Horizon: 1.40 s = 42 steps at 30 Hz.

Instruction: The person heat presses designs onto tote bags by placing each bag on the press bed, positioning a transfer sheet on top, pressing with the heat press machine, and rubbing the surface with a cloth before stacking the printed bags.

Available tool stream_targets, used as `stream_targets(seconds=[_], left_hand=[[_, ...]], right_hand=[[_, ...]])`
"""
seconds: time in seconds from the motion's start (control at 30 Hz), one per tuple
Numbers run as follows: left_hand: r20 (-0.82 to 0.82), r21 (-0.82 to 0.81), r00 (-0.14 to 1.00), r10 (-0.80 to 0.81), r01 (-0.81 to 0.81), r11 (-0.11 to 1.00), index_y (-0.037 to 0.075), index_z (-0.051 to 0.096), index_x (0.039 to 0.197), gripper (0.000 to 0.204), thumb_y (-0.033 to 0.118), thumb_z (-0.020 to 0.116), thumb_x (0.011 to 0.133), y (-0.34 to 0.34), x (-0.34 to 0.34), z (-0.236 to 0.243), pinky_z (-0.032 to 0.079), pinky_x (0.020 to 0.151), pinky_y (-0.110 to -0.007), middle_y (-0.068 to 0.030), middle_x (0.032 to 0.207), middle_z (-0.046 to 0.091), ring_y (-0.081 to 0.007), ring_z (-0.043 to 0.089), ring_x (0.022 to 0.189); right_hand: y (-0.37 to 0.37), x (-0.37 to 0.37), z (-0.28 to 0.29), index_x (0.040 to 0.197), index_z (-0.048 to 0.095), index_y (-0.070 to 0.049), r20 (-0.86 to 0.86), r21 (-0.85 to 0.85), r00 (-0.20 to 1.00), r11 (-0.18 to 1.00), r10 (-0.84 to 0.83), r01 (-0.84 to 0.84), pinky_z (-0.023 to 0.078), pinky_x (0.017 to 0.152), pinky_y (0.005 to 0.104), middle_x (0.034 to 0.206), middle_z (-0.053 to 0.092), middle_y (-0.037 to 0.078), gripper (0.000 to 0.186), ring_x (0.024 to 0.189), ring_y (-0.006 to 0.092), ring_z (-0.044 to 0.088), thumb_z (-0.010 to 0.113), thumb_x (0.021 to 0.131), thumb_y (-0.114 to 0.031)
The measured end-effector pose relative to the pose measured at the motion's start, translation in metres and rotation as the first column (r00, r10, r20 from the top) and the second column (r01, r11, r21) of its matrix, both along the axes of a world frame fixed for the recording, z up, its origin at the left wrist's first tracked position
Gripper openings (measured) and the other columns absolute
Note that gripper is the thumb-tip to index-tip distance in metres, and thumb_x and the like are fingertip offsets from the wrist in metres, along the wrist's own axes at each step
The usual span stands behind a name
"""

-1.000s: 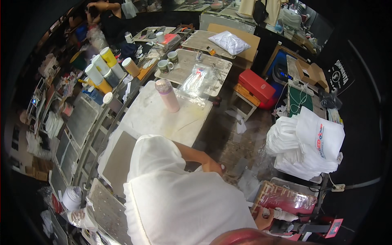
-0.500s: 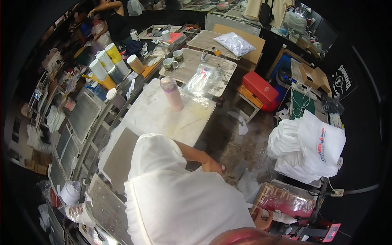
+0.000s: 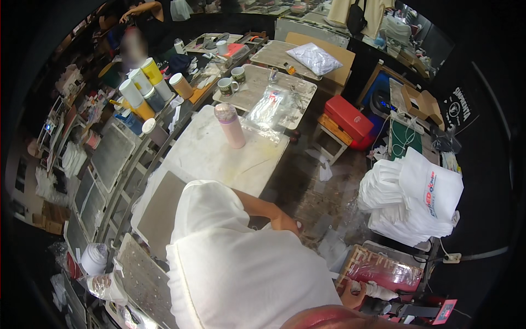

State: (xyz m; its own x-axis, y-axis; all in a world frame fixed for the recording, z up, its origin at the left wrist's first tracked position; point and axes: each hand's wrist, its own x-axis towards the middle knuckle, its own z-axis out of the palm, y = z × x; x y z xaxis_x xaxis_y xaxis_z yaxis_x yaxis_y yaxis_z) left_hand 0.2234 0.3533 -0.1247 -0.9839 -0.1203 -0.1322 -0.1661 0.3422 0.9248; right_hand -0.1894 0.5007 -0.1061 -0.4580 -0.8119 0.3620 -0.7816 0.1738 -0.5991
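Right fingers [image 3: 360, 296] are clasped round white-wrapped handle [image 3: 381, 291]; grip of left fingers [image 3: 289, 223] cannot be told; white stack [image 3: 408, 200] piled, remainder unshown.

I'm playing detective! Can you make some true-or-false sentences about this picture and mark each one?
1. The pink bottle stands on a whitish board. True.
2. The red box sits right on the floor. False: the red box rests on a stool.
3. The right hand has its fingers at a white-wrapped handle. True.
4. The left hand is holding the pink bottle. False: the left hand is apart from it.
5. Two patterned mugs stand close together. True.
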Motion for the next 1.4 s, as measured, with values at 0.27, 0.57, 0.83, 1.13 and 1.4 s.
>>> stream_targets(seconds=[0.27, 0.57, 0.83, 1.13, 1.4], left_hand=[[-0.022, -0.009, 1.000, 0.012, -0.012, 1.000, 0.001, 0.058, 0.118, 0.044, 0.026, 0.068, 0.084, 0.000, 0.001, 0.001, 0.047, 0.085, -0.044, -0.0227, 0.108, 0.063, -0.0382, 0.060, 0.103], [-0.025, -0.018, 1.000, 0.001, -0.002, 1.000, 0.002, 0.059, 0.115, 0.043, 0.026, 0.069, 0.082, 0.000, 0.002, -0.003, 0.048, 0.083, -0.044, -0.0226, 0.105, 0.064, -0.0380, 0.062, 0.101], [-0.006, -0.048, 1.000, 0.014, -0.014, 0.999, 0.001, 0.059, 0.112, 0.041, 0.026, 0.069, 0.082, 0.001, 0.002, 0.000, 0.048, 0.082, -0.044, -0.0223, 0.102, 0.064, -0.0380, 0.062, 0.099], [-0.053, -0.058, 0.999, 0.013, -0.016, 0.998, 0.001, 0.058, 0.106, 0.035, 0.025, 0.068, 0.083, 0.000, 0.003, -0.004, 0.047, 0.079, -0.045, -0.0229, 0.096, 0.063, -0.0397, 0.061, 0.094], [0.081, -0.012, 0.996, -0.023, 0.024, 1.000, 0.000, 0.060, 0.112, 0.042, 0.029, 0.071, 0.083, -0.002, 0.001, 0.013, 0.046, 0.090, -0.044, -0.0246, 0.108, 0.062, -0.0391, 0.059, 0.105]], right_hand=[[-0.002, 0.002, 0.001, 0.104, 0.067, -0.004, 0.040, 0.058, 0.999, 0.998, -0.022, 0.019, 0.046, 0.067, 0.0284, 0.102, 0.067, 0.008, 0.044, 0.082, 0.0181, 0.060, 0.085, 0.071, -0.025], [-0.002, 0.012, 0.020, 0.108, 0.065, 0.000, 0.094, 0.136, 0.995, 0.990, -0.033, 0.020, 0.047, 0.079, 0.0346, 0.105, 0.066, 0.014, 0.045, 0.092, 0.0262, 0.060, 0.084, 0.073, -0.022], [-0.002, 0.013, 0.020, 0.110, 0.064, 0.002, 0.152, 0.164, 0.987, 0.986, -0.058, 0.033, 0.046, 0.087, 0.0399, 0.108, 0.065, 0.017, 0.045, 0.097, 0.0313, 0.060, 0.082, 0.075, -0.018], [0.000, 0.005, 0.005, 0.106, 0.067, -0.004, 0.041, 0.079, 0.998, 0.996, -0.050, 0.047, 0.045, 0.070, 0.0311, 0.101, 0.067, 0.009, 0.045, 0.082, 0.0212, 0.057, 0.086, 0.070, -0.025], [-0.001, 0.002, -0.001, 0.105, 0.067, -0.004, 0.040, 0.037, 0.999, 0.999, -0.017, 0.016, 0.043, 0.066, 0.0299, 0.097, 0.066, 0.008, 0.045, 0.077, 0.0187, 0.054, 0.086, 0.070, -0.025]])
